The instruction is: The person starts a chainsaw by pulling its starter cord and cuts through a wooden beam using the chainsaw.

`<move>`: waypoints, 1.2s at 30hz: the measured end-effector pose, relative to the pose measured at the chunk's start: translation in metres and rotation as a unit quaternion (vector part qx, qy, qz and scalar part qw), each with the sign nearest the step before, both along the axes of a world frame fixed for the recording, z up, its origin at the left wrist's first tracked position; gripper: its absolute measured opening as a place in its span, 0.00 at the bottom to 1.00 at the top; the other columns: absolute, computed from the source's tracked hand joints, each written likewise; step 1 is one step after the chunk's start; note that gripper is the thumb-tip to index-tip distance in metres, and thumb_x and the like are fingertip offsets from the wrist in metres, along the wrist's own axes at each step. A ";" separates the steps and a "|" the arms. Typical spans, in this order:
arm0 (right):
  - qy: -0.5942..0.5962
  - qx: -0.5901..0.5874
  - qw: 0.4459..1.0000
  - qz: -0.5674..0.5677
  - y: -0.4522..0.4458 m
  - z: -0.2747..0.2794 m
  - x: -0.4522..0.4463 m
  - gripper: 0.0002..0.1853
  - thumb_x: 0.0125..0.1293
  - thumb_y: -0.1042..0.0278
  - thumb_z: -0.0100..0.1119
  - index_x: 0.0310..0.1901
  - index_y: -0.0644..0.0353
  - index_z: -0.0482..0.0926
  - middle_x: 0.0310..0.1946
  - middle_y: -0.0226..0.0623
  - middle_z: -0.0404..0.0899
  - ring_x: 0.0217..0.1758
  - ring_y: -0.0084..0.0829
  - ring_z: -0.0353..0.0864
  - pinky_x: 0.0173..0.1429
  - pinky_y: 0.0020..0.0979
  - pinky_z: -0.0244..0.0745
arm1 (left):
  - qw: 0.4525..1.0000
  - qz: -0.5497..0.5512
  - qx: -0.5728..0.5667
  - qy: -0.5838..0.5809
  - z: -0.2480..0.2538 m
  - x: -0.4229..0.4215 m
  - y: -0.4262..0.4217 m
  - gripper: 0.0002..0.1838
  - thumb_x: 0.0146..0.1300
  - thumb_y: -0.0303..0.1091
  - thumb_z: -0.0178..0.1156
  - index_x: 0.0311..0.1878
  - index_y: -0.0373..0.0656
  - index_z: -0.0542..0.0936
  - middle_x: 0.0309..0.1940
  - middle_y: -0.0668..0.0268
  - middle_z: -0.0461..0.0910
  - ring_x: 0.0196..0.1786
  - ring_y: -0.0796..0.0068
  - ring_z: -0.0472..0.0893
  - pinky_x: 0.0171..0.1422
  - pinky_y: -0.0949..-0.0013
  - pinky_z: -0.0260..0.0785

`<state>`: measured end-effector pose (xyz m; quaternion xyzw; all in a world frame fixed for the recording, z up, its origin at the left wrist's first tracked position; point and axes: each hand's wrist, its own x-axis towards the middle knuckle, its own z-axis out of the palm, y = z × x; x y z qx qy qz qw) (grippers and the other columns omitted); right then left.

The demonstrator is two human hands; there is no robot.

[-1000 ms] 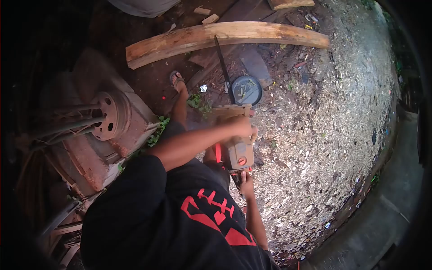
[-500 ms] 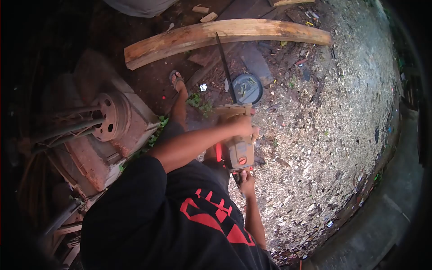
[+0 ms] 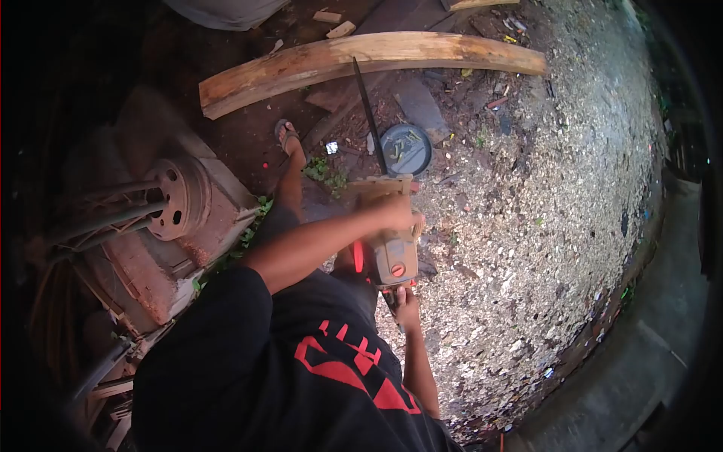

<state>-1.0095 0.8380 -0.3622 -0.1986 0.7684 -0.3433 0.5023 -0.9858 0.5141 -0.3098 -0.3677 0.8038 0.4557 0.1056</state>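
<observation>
I had my left hand point(image 3: 398, 213) closed around the dusty brown, red-trimmed chainsaw's point(image 3: 395, 255) front handle, my right hand point(image 3: 407, 309) around its rear. Ahead of the grip, its long dark bar point(image 3: 369, 109) reached the curved tan wooden beam point(image 3: 294, 66), which showed no through-cut; contact was unclear.

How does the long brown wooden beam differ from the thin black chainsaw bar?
The long brown wooden beam is broad and light; the thin black chainsaw bar is narrow and dark. The beam lies across the view, while the bar points towards it. The beam is untouched by the hands, whereas the bar juts from the saw body they hold. Both are elongated.
</observation>
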 end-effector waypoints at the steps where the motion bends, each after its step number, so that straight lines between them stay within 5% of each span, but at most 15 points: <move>1: 0.005 -0.005 1.000 -0.002 0.000 0.002 0.001 0.31 0.73 0.38 0.44 0.45 0.66 0.76 0.25 0.33 0.76 0.22 0.22 0.71 0.24 0.28 0.66 | 1.000 0.004 -0.011 0.008 -0.004 0.002 0.002 0.30 0.60 0.60 0.58 0.34 0.35 0.85 0.30 0.48 0.84 0.35 0.50 0.84 0.43 0.52 0.74; 7: 0.018 0.024 0.999 0.038 0.009 0.007 -0.006 0.31 0.73 0.38 0.44 0.46 0.67 0.77 0.26 0.35 0.77 0.21 0.22 0.71 0.23 0.28 0.67 | 0.999 0.002 0.032 -0.036 0.004 0.000 0.005 0.30 0.60 0.60 0.57 0.35 0.35 0.85 0.30 0.48 0.83 0.35 0.51 0.84 0.43 0.52 0.74; 8: -0.025 0.089 0.995 0.039 -0.003 0.031 -0.008 0.32 0.73 0.38 0.44 0.46 0.68 0.77 0.27 0.37 0.78 0.25 0.24 0.74 0.28 0.29 0.70 | 0.999 -0.003 0.038 -0.036 0.008 0.001 0.005 0.31 0.59 0.60 0.58 0.35 0.35 0.85 0.30 0.48 0.83 0.35 0.51 0.84 0.43 0.52 0.74; 14: 0.025 0.045 0.998 0.049 0.003 0.024 -0.003 0.33 0.73 0.38 0.44 0.46 0.69 0.77 0.32 0.39 0.80 0.34 0.28 0.77 0.41 0.32 0.73 | 0.998 -0.001 0.049 -0.037 0.013 0.005 0.007 0.33 0.59 0.61 0.58 0.35 0.33 0.85 0.32 0.47 0.84 0.37 0.51 0.85 0.45 0.53 0.75; 20: -0.065 0.056 0.996 0.008 0.007 0.022 -0.002 0.34 0.72 0.36 0.44 0.48 0.67 0.77 0.31 0.35 0.79 0.30 0.24 0.74 0.35 0.29 0.71 | 0.996 -0.004 0.068 -0.052 0.020 0.003 0.007 0.32 0.58 0.61 0.58 0.35 0.32 0.85 0.33 0.47 0.84 0.38 0.51 0.85 0.46 0.54 0.75; 36: -0.068 0.075 0.995 -0.005 -0.002 0.029 -0.001 0.30 0.74 0.40 0.44 0.45 0.66 0.77 0.22 0.29 0.75 0.19 0.18 0.67 0.22 0.25 0.62 | 0.998 0.000 0.038 -0.046 0.018 0.003 0.008 0.32 0.59 0.60 0.59 0.35 0.33 0.85 0.33 0.46 0.84 0.40 0.51 0.85 0.48 0.54 0.75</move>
